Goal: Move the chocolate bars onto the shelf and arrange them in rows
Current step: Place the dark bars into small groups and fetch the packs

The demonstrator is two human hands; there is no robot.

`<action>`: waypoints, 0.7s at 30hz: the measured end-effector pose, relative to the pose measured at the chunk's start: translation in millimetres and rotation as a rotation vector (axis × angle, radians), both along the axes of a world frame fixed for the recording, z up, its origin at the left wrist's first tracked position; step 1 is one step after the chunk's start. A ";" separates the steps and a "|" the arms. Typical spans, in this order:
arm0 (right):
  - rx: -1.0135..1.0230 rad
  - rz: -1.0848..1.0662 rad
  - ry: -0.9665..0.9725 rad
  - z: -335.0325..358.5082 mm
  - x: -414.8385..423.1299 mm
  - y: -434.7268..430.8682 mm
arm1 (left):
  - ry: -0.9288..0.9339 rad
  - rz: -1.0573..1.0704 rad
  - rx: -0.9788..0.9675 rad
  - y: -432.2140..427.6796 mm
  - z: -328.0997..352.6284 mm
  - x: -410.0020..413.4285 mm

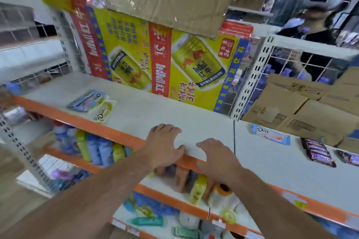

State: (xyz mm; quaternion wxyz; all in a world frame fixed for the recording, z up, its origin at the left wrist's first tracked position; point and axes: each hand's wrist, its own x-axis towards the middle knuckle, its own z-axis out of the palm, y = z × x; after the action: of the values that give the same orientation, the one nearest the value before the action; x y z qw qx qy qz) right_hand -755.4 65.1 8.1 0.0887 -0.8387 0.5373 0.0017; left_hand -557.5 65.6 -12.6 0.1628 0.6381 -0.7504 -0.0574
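currently left grip (165, 145) and right grip (219, 159) rest on shelf (194, 114) front edge, fingers relaxed, holding nothing. dove bars (88, 103) lie further left on shelf.

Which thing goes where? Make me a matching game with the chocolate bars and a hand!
Things:
1. blue Dove bar
2. pale Dove bar
3. dark brown bars
4. left hand

Places:
A. far left, beside a blue packet
B. resting at the front edge of the shelf, holding nothing
C. just in front of the cardboard box
D. lying side by side at the far right

Pairs: 1-C, 2-A, 3-D, 4-B.
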 end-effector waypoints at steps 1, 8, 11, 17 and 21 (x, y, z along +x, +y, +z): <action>-0.003 0.013 0.008 -1.0 19.1 -6.7 | 0.007 0.009 -0.008 -5.7 -1.6 17.9; -0.011 0.058 -0.012 -8.8 173.0 -60.6 | 0.021 0.003 -0.011 -55.4 -11.0 159.8; 0.014 0.076 -0.016 -8.3 234.3 -76.6 | 0.017 0.024 -0.010 -69.8 -13.1 219.2; 0.034 0.104 -0.025 -9.7 316.9 -103.7 | -0.096 0.093 -0.039 -94.4 -16.1 311.1; 0.027 0.137 -0.020 -10.5 352.3 -119.0 | -0.096 0.193 -0.034 -105.3 -18.9 345.3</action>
State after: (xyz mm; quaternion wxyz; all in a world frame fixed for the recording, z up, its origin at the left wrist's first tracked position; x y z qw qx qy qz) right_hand -403.1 -53.9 -2.4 0.1052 -0.8721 0.4778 0.0067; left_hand -212.2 -39.6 -31.5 0.1424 0.7066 -0.6931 0.0021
